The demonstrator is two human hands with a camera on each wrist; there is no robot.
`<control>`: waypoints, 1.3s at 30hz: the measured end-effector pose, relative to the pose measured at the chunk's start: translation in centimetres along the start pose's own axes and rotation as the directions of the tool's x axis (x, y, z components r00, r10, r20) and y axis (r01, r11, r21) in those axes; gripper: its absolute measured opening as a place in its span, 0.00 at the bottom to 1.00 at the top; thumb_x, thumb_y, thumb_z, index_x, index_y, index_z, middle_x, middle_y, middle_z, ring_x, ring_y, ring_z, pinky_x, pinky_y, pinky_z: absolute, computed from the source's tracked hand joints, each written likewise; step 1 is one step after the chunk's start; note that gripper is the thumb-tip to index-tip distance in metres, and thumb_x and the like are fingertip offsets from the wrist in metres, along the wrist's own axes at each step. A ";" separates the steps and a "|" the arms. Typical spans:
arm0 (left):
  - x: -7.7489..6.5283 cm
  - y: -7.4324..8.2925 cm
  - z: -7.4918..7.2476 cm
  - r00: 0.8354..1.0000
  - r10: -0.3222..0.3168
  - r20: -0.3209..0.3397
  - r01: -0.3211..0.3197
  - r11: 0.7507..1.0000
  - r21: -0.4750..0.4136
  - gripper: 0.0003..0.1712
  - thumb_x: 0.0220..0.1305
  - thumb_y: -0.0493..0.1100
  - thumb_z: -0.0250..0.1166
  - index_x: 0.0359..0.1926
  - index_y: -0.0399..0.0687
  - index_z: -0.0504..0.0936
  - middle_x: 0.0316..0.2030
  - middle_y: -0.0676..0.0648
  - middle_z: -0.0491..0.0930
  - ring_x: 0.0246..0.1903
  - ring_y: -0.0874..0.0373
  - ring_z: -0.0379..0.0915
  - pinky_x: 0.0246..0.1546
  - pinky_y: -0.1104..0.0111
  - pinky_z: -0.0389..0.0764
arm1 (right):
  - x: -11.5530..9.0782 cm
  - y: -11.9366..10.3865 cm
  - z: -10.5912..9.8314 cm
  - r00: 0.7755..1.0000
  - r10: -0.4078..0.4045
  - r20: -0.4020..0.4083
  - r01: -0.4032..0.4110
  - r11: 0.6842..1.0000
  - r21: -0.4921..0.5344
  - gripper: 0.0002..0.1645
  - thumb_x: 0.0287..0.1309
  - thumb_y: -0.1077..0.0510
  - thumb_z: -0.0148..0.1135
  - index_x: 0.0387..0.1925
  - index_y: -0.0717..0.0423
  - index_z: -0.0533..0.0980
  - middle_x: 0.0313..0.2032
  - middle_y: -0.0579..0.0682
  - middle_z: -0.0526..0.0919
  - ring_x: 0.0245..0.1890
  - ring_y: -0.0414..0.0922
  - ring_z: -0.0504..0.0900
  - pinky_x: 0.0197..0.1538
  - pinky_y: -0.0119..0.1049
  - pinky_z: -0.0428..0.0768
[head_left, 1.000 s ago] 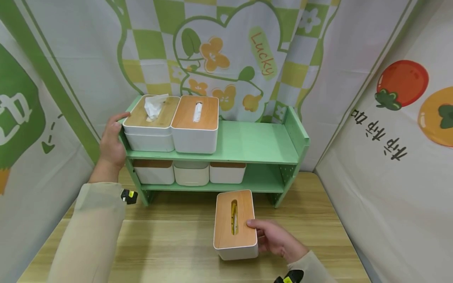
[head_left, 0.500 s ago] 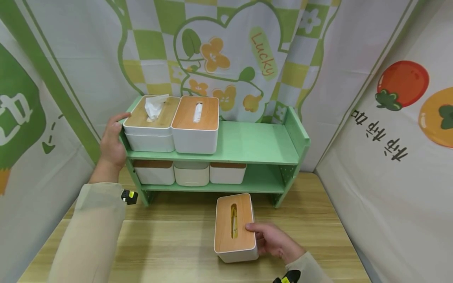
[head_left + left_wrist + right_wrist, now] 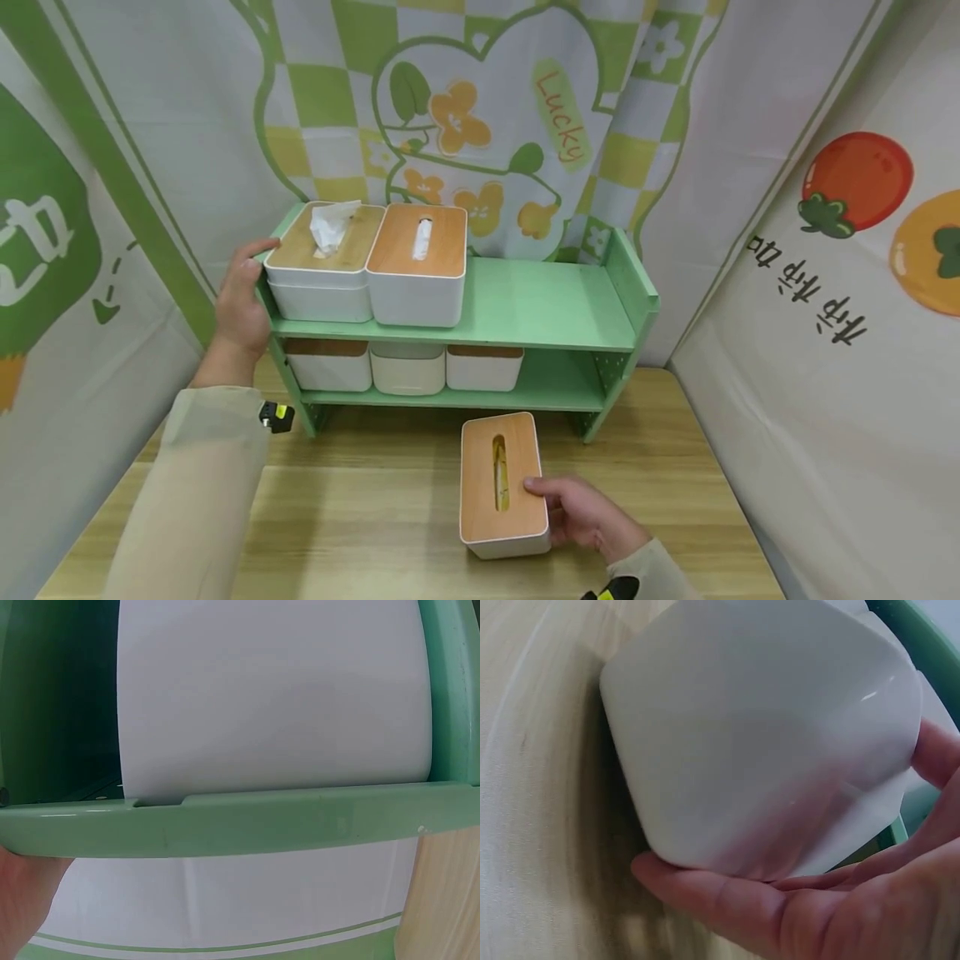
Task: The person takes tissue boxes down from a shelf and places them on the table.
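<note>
At the left end of the green two-tier shelf [image 3: 547, 300], my left hand [image 3: 243, 300] grips the upper part of the side panel. In the left wrist view only a bit of that hand [image 3: 26, 896] shows, below the green panel edge. My right hand [image 3: 588, 512] holds a white tissue box [image 3: 480, 479] with a wood-look lid, in front of the shelf. The thumb lies on the lid's right edge. In the right wrist view, fingers [image 3: 727, 900] reach along the box's lower edge. Something yellow shows in the lid's slot. Whether the box touches the table, I cannot tell.
Two more tissue boxes, one with tissue sticking out [image 3: 318, 287] and one with a wooden lid [image 3: 416, 296], stand on the upper tier's left. Several white boxes [image 3: 408, 369] line the lower tier. Printed curtains [image 3: 787, 433] surround the wooden table [image 3: 360, 517].
The tissue box in my right hand has come down a little, toward the table's near side. My left hand stays on the shelf's side panel.
</note>
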State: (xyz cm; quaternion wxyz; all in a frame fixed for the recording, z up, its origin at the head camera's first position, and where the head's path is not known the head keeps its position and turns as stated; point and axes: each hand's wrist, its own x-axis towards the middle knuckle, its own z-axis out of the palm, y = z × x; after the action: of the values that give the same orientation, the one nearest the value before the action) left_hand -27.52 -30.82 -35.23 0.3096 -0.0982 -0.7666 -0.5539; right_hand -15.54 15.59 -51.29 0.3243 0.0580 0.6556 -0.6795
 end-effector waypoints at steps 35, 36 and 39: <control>-0.1 0.0 0.2 1.000 0.004 -0.011 -0.004 1.000 0.013 0.31 0.77 0.49 0.31 0.68 0.38 0.68 0.68 0.41 0.65 0.68 0.58 0.54 0.67 0.66 0.48 | -2.2 -1.3 5.1 0.803 -0.581 0.132 0.167 0.007 -0.986 0.39 0.63 0.37 0.62 0.69 0.51 0.70 0.60 0.77 0.69 0.62 0.69 0.67 0.58 0.61 0.71; -0.1 0.0 0.2 1.000 -0.001 -0.009 0.001 1.000 0.019 0.31 0.77 0.49 0.31 0.68 0.39 0.68 0.68 0.41 0.64 0.68 0.58 0.54 0.67 0.66 0.48 | -2.2 -1.3 5.3 0.816 -0.561 0.137 0.165 -0.001 -0.986 0.39 0.63 0.36 0.61 0.70 0.49 0.70 0.60 0.77 0.68 0.63 0.70 0.66 0.58 0.61 0.70; -0.1 0.1 0.1 1.000 -0.006 -0.006 0.006 1.000 0.023 0.32 0.77 0.49 0.31 0.69 0.39 0.67 0.69 0.41 0.64 0.69 0.57 0.53 0.67 0.65 0.47 | -2.2 -1.2 5.7 0.847 -0.511 0.145 0.160 -0.016 -0.987 0.36 0.66 0.35 0.58 0.70 0.46 0.71 0.61 0.78 0.67 0.65 0.72 0.62 0.59 0.62 0.68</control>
State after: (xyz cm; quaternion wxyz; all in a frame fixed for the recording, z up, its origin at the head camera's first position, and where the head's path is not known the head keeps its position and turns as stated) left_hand -27.45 -30.68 -35.27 0.3113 -0.0909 -0.7724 -0.5461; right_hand -12.48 11.06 -48.42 0.0110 -0.2477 0.9635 -0.1004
